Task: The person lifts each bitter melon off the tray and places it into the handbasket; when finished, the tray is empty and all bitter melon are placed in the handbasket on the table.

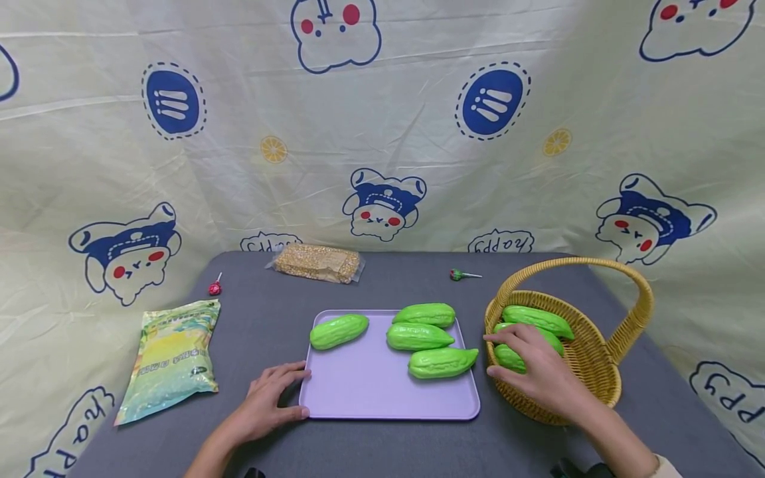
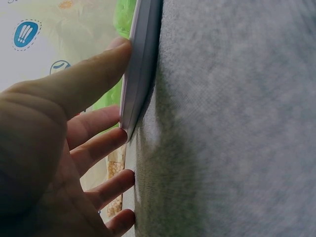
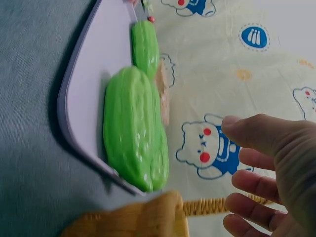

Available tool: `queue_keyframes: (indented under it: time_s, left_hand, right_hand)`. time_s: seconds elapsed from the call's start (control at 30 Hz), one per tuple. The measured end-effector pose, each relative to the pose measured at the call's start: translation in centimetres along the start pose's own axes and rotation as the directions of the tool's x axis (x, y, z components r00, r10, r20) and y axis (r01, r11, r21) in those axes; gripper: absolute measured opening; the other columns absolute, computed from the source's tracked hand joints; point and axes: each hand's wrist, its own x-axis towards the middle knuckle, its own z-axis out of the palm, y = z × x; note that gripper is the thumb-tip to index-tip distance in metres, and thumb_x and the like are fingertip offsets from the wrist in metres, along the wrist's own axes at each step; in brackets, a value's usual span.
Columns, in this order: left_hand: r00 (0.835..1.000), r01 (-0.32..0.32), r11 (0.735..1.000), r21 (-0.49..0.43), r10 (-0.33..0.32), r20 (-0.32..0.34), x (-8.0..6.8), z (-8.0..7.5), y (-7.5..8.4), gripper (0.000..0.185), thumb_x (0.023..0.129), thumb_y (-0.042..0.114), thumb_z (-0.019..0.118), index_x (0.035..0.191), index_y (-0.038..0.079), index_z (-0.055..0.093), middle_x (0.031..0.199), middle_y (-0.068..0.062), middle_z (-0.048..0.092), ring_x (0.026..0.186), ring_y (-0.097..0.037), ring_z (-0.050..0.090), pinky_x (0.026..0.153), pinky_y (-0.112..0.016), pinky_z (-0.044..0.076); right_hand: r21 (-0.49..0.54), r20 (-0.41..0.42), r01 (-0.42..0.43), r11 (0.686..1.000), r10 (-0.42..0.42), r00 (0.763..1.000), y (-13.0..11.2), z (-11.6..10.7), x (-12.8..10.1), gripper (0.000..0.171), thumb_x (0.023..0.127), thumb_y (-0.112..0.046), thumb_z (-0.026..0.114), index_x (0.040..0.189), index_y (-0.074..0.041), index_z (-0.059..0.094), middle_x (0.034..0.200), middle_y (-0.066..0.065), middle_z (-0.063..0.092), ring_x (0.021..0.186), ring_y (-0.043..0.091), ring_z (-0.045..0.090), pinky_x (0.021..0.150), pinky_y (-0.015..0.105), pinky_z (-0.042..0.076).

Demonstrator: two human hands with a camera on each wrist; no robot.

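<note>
1. Head: purple tray (image 1: 358,395) on bench (image 1: 388,451) holds four green gourds (image 1: 443,364); wicker basket (image 1: 588,372) holds three more. Right hand (image 1: 540,372) over basket; left hand (image 1: 270,401) at tray's edge.
2. Left wrist: left hand's fingers spread, touching tray edge, nothing gripped.
3. Right wrist: right hand loosely extended, holding nothing; gourds on tray near basket.

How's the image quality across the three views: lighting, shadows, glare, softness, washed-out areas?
Head view: even light, with gourds and tray reading clearly. Left wrist view: tablecloth soft, a shadow on it beside the tray, left hand dark toward the lower-left corner. Right wrist view: glossy highlights on the gourds, basket soft at the bottom edge, backdrop washed out toward the upper right.
</note>
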Motion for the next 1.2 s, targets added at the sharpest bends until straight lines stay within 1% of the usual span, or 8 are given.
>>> queue_keyframes:
  time_s: [0.1,0.4,0.63,0.67,0.87,0.9,1.03,1.2]
  left_hand:
    - [1.000,-0.006,1.000,0.007,0.006,-0.005,0.0,0.0,0.0,0.060,0.076,0.043,0.074,0.128,0.017,0.056,0.144,-0.003,0.045,0.131,-0.033,0.035,0.097,-0.063,0.024]
    - [1.000,0.004,1.000,-0.002,-0.004,0.001,0.0,0.0,-0.1,0.060,0.076,0.042,0.075,0.128,0.018,0.056,0.144,-0.003,0.045,0.131,-0.033,0.034,0.098,-0.064,0.023]
    - [1.000,-0.002,1.000,0.005,0.002,0.004,0.0,0.0,-0.1,0.061,0.076,0.043,0.074,0.129,0.018,0.056,0.144,-0.003,0.045,0.130,-0.033,0.034,0.097,-0.064,0.024]
    - [1.000,-0.005,1.000,0.009,0.005,0.004,0.0,0.0,-0.1,0.061,0.076,0.043,0.074,0.129,0.018,0.056,0.144,-0.003,0.045,0.130,-0.033,0.034,0.097,-0.064,0.024]
    - [1.000,-0.007,1.000,0.014,0.007,-0.001,-0.1,0.0,-0.1,0.061,0.076,0.043,0.075,0.128,0.018,0.056,0.144,-0.003,0.045,0.130,-0.033,0.035,0.096,-0.063,0.025]
    - [1.000,-0.006,1.000,0.012,0.007,-0.002,-0.1,0.0,-0.1,0.061,0.076,0.043,0.075,0.128,0.018,0.056,0.144,-0.003,0.045,0.130,-0.033,0.035,0.097,-0.063,0.024]
    - [1.000,-0.010,1.000,0.012,0.010,-0.004,-0.1,0.0,0.0,0.061,0.076,0.043,0.075,0.128,0.017,0.057,0.144,-0.003,0.045,0.131,-0.033,0.034,0.097,-0.064,0.024]
    - [1.000,-0.011,1.000,0.013,0.011,-0.006,-0.1,0.0,0.0,0.061,0.076,0.043,0.075,0.128,0.017,0.057,0.144,-0.003,0.046,0.131,-0.033,0.035,0.097,-0.063,0.024]
  right_hand:
    - [0.021,0.025,-0.001,1.000,0.000,1.000,-0.7,0.4,0.4,0.047,0.069,-0.021,0.083,0.112,-0.016,0.065,0.108,-0.001,0.059,0.103,0.016,0.050,0.079,0.039,0.046]
    - [0.107,0.046,0.060,0.992,-0.066,0.997,-2.8,2.5,2.3,0.046,0.070,-0.021,0.082,0.112,-0.016,0.065,0.107,-0.003,0.059,0.101,0.013,0.052,0.080,0.036,0.045]
    - [0.136,0.058,0.115,0.984,-0.124,0.991,-4.6,4.3,4.0,0.046,0.071,-0.024,0.081,0.113,-0.017,0.065,0.106,-0.002,0.059,0.100,0.015,0.052,0.082,0.036,0.046]
    - [0.143,0.067,0.117,0.983,-0.127,0.990,-4.9,4.5,4.3,0.045,0.072,-0.024,0.081,0.113,-0.017,0.064,0.107,-0.001,0.059,0.101,0.016,0.053,0.086,0.038,0.046]
    - [0.170,0.128,0.084,0.982,-0.107,0.986,-6.3,5.6,5.4,0.044,0.075,-0.028,0.079,0.115,-0.018,0.064,0.109,-0.002,0.059,0.108,0.017,0.054,0.090,0.043,0.046]
    - [0.175,0.133,0.080,0.981,-0.105,0.986,-6.5,5.8,5.6,0.043,0.075,-0.028,0.078,0.115,-0.018,0.063,0.110,-0.002,0.059,0.108,0.018,0.054,0.088,0.042,0.046]
    - [0.194,0.145,0.086,0.977,-0.115,0.983,-7.2,6.4,6.3,0.044,0.076,-0.029,0.077,0.116,-0.018,0.063,0.115,0.001,0.059,0.112,0.020,0.053,0.092,0.043,0.045]
    - [0.214,0.155,0.102,0.971,-0.137,0.978,-7.7,7.3,7.1,0.044,0.078,-0.029,0.076,0.117,-0.015,0.063,0.116,0.002,0.059,0.110,0.020,0.051,0.090,0.039,0.045]
